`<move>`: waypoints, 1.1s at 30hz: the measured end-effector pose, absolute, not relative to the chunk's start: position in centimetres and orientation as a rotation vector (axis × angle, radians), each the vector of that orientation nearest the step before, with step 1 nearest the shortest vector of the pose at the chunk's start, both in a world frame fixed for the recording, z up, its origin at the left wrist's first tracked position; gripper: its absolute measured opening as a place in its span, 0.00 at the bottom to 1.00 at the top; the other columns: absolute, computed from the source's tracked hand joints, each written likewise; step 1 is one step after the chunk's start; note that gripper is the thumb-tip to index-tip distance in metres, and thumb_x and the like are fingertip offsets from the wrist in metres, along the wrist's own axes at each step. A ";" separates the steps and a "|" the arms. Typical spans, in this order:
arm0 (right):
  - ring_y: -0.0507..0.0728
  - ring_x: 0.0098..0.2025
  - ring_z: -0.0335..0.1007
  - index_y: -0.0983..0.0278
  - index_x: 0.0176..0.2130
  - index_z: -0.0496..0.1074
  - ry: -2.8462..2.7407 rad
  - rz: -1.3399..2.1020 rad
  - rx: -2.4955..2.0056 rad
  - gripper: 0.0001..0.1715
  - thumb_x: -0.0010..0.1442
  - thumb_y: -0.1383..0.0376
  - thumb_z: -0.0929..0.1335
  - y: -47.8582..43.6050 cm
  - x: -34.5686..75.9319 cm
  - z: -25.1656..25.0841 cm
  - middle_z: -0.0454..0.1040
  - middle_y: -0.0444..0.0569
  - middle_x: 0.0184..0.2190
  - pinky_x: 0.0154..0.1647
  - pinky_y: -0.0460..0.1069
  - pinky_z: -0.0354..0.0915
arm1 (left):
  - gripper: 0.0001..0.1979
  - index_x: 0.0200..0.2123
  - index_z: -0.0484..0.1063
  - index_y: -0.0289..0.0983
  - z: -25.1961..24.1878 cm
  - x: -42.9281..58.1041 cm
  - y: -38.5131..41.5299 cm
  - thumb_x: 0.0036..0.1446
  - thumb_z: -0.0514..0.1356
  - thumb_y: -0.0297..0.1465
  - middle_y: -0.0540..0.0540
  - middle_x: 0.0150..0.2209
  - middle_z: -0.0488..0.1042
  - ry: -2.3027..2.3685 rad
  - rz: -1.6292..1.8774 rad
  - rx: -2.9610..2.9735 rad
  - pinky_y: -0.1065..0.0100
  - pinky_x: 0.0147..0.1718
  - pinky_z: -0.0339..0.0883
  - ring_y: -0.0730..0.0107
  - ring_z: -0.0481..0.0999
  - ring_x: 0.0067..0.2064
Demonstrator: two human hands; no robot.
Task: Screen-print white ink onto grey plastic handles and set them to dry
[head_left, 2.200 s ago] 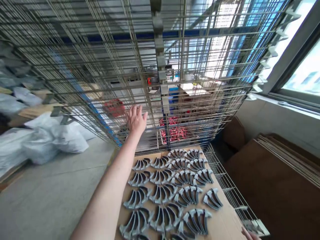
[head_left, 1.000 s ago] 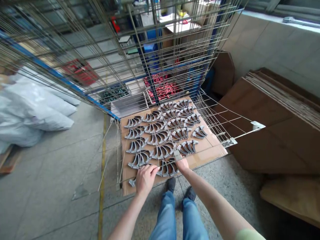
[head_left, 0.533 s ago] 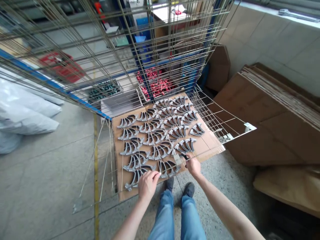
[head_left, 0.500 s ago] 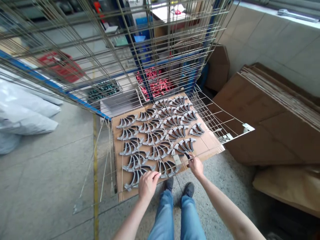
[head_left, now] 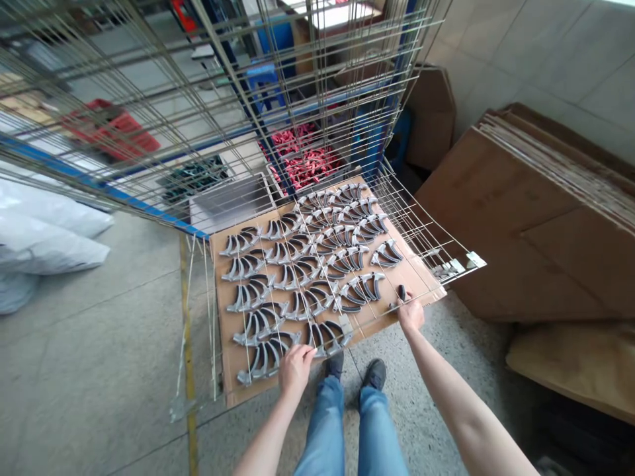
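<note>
A cardboard sheet (head_left: 401, 274) lies on a low wire shelf of a tall wire rack (head_left: 278, 79). Rows of grey curved plastic parts (head_left: 302, 271) cover the sheet. My left hand (head_left: 295, 369) is closed at the sheet's near edge, fingers curled round a front wire next to the nearest grey part. My right hand (head_left: 411, 313) is closed at the near right edge, pinching a small dark piece (head_left: 401, 292) beside the wire. My legs in blue jeans and dark shoes (head_left: 374, 374) stand just below the shelf.
A wire shelf panel (head_left: 431, 241) juts out at the right of the cardboard. Stacked cardboard sheets (head_left: 536, 211) lean against the wall at the right. White bags (head_left: 44, 238) lie at the left. Red parts (head_left: 305, 162) sit in a bin behind the rack.
My left hand came down from the upper wires to the sheet's near edge. My right hand moved right along the near edge and now holds a small dark piece. The view tilted downward.
</note>
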State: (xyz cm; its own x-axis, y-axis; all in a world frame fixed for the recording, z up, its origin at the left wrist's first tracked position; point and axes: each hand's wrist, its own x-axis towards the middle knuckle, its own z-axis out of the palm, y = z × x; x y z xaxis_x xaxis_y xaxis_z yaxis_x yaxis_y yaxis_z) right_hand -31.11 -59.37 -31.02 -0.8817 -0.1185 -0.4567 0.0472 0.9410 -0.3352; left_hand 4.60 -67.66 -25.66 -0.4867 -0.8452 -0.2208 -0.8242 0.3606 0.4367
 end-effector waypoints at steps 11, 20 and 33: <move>0.61 0.53 0.68 0.63 0.53 0.71 2.615 -0.910 -0.051 0.27 0.61 0.52 0.63 -59.3 -30.6 -32.3 0.75 0.54 0.49 0.50 0.52 0.62 | 0.17 0.31 0.78 0.41 -26.6 5.1 -67.8 0.62 0.54 0.42 0.46 0.33 0.78 -2.513 -0.893 1.570 0.64 0.40 0.66 0.63 0.77 0.37; 0.60 0.42 0.71 0.66 0.44 0.73 2.415 -1.051 -0.193 0.24 0.58 0.53 0.60 -53.4 -20.9 -33.3 0.77 0.55 0.42 0.46 0.51 0.64 | 0.13 0.30 0.77 0.41 -26.9 4.3 -68.0 0.60 0.56 0.38 0.47 0.33 0.77 -2.524 -0.924 1.647 0.67 0.38 0.64 0.64 0.76 0.37; 0.58 0.36 0.75 0.66 0.57 0.66 2.164 -0.948 -0.200 0.29 0.57 0.62 0.60 -55.5 -10.4 -31.0 0.78 0.48 0.34 0.41 0.51 0.68 | 0.12 0.29 0.76 0.40 -26.4 4.2 -68.4 0.60 0.56 0.36 0.47 0.32 0.77 -2.544 -0.993 1.630 0.67 0.39 0.64 0.66 0.75 0.37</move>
State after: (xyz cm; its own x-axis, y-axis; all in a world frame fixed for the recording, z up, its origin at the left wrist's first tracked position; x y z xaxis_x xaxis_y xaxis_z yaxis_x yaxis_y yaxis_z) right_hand -10.36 -55.52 -31.02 -0.7056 -0.4109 -0.5774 0.1460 0.7129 -0.6859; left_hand 4.21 -68.45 -26.38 -0.4742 -0.8074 -0.3510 -0.8317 0.2800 0.4794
